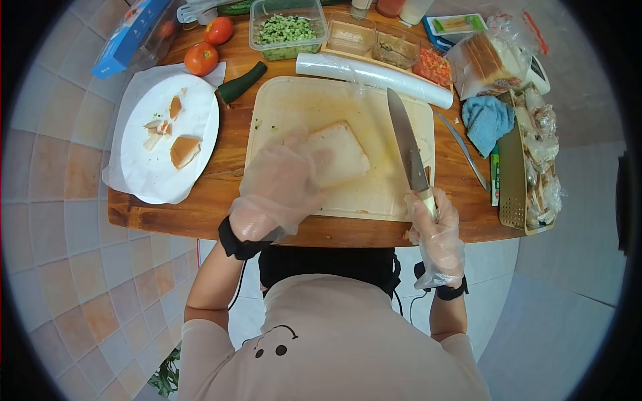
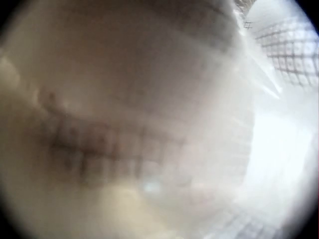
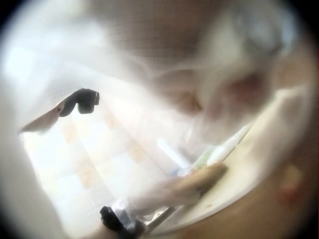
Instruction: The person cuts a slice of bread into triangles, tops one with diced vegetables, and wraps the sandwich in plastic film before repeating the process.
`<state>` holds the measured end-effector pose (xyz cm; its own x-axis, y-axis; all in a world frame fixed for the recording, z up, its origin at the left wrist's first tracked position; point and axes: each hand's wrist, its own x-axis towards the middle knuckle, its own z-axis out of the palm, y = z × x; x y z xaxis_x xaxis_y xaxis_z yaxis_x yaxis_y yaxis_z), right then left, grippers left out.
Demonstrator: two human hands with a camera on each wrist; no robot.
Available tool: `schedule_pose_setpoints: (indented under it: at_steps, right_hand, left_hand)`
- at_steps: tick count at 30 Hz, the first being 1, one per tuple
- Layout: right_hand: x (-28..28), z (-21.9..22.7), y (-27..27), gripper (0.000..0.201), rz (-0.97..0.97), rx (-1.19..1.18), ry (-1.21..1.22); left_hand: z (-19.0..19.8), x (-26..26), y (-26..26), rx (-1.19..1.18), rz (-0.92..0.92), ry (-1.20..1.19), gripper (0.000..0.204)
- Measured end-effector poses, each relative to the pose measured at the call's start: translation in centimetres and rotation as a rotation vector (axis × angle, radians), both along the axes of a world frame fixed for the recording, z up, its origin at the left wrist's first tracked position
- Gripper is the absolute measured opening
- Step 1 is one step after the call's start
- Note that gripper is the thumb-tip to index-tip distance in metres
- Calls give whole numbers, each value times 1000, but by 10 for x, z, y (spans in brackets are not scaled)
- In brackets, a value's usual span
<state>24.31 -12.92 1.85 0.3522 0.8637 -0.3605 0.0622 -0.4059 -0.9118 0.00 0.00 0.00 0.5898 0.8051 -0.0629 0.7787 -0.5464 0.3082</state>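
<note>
A square slice of white bread (image 1: 340, 152) with a thin brown crust lies on the cream cutting board (image 1: 401, 194). My left hand (image 1: 281, 180), in a clear plastic glove and blurred, reaches over the slice's left side with fingers extended. To the right, my gloved right hand (image 1: 436, 234) grips the pale handle of a large kitchen knife (image 1: 406, 134). Its blade points away from me over the board's right side. Glove plastic and blur fill most of both wrist views; the right wrist view also shows the board's edge (image 3: 239, 191).
At left, bread scraps lie on a white plate (image 1: 134, 174), near tomatoes (image 1: 201, 59) and a cucumber piece (image 1: 242, 83). Behind the board are a plastic wrap roll (image 1: 374, 79) and a tub of diced cucumber (image 1: 287, 30). A blue cloth (image 1: 488, 123) and a basket (image 1: 513, 194) stand right.
</note>
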Motion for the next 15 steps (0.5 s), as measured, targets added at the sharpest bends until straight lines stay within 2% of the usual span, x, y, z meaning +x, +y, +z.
schedule_pose_setpoints:
  at_steps: [4,7,10,13,15]
  right_hand:
    - [17,-6,-6,28,108,39,-39]
    - [26,0,-2,29,333,80,-394]
    - [32,1,9,27,343,111,-484]
    - [41,-5,26,25,302,10,-523]
    - [38,-2,32,25,282,7,-489]
  left_hand:
    - [-13,-16,-10,60,-89,-153,47]
    - [-5,-23,-17,216,-176,-95,42]
    - [2,-10,-42,132,-61,-320,41]
    - [-5,17,-55,241,-16,-257,40]
    - [-19,24,-53,197,-17,-62,39]
